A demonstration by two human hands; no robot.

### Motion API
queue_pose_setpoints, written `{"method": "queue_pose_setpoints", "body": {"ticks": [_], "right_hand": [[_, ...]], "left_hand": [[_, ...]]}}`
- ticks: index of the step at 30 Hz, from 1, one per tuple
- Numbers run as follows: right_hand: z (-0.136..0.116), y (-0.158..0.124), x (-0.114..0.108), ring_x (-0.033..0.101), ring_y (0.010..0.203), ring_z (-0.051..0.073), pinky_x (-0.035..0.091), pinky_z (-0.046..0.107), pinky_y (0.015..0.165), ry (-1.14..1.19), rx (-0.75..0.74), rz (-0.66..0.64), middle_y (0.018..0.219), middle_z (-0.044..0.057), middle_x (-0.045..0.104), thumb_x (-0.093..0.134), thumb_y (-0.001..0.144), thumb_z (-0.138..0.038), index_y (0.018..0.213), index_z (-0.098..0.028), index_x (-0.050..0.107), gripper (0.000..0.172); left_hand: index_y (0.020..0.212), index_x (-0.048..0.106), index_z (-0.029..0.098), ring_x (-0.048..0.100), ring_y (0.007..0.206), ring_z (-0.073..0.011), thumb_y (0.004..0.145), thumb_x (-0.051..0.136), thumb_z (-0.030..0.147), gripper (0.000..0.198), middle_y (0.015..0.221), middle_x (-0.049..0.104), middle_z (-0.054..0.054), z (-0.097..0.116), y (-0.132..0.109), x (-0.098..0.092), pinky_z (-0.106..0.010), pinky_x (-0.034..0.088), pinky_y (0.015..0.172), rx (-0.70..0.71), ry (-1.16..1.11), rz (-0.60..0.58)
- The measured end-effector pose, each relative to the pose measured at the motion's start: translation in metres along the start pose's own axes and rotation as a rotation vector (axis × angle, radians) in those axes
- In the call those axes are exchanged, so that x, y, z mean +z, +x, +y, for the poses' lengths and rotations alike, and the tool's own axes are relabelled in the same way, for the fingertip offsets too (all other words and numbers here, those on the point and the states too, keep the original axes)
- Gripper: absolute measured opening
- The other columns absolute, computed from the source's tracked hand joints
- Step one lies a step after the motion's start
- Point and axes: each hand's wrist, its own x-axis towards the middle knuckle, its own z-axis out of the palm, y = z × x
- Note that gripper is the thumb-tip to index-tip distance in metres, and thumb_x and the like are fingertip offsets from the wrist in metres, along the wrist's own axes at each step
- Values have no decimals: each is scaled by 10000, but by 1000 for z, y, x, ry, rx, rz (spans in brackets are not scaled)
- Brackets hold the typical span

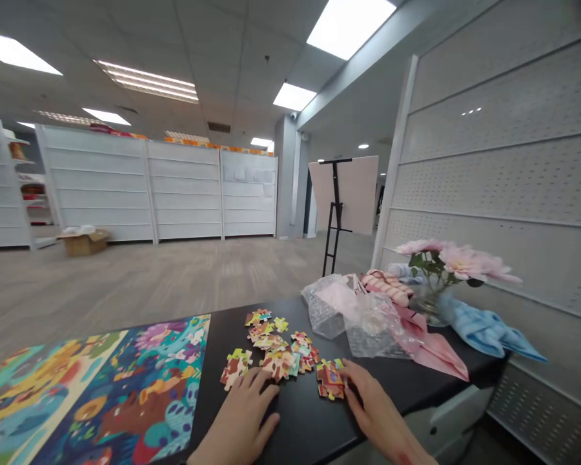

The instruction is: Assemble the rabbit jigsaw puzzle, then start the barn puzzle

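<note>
Left hand (244,420): my palm lies flat on the black table (306,423), fingers loosely spread and gripping nothing, tips at the near edge of the loose pieces (278,352).
Right hand (374,408): also flat, fingers stretched out, tips touching a small joined cluster (330,379); nothing pinched.
Pieces: scattered mid-table just beyond my hands, colour side up.
Poster (101,387): a bright picture sheet lying flat at the table's left end.
Far right: crumpled clear bags (348,310), pink cloth (436,352), a glass vase (426,303) of pink flowers (458,258) and blue cloth (484,329), beside the pegboard wall (513,161).
</note>
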Motion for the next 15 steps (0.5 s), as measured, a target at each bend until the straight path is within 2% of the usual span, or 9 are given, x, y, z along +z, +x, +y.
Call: {"method": "queue_pose_setpoints", "body": {"ticks": [3, 5, 9, 11, 15], "right_hand": [[-19, 3, 4, 419, 1437, 284, 342, 481, 1186, 3, -68, 2, 1542, 93, 489, 468, 981, -387, 1411, -249, 569, 463], [-37, 16, 8, 457, 1400, 290, 356, 481, 1164, 32, -71, -9, 1502, 84, 535, 497, 969, -370, 1382, -266, 594, 436], [-59, 61, 21, 625, 1126, 312, 467, 461, 990, 138, 112, 20, 1146, 114, 731, 584, 862, -251, 1110, -205, 710, 282], [-59, 81, 28, 664, 1007, 305, 498, 439, 917, 187, 162, 18, 995, 100, 751, 640, 777, -204, 1000, -193, 715, 236], [-40, 104, 31, 718, 833, 234, 552, 330, 762, 332, 216, 27, 906, 61, 757, 637, 670, -128, 960, -184, 689, 300]], "left_hand": [[1380, 580, 297, 493, 1340, -323, 930, 550, 307, 451, 1432, 573, -87, -9, -17, 4, -508, 418, 1116, -77, -5, -29], [1419, 553, 286, 491, 1348, -335, 918, 554, 295, 501, 1458, 556, -108, -15, -21, 14, -497, 445, 1090, -128, 11, -22], [1388, 578, 346, 436, 1406, -348, 909, 555, 260, 487, 1543, 486, -67, -29, -23, 39, -510, 442, 1087, -126, 49, 67], [1391, 573, 357, 438, 1408, -349, 901, 567, 258, 501, 1550, 481, -57, -35, -23, 47, -503, 455, 1078, -108, 44, 90], [1408, 561, 338, 459, 1398, -346, 863, 597, 225, 558, 1534, 501, -69, -41, -24, 46, -480, 464, 1084, -95, 9, 61]]}}
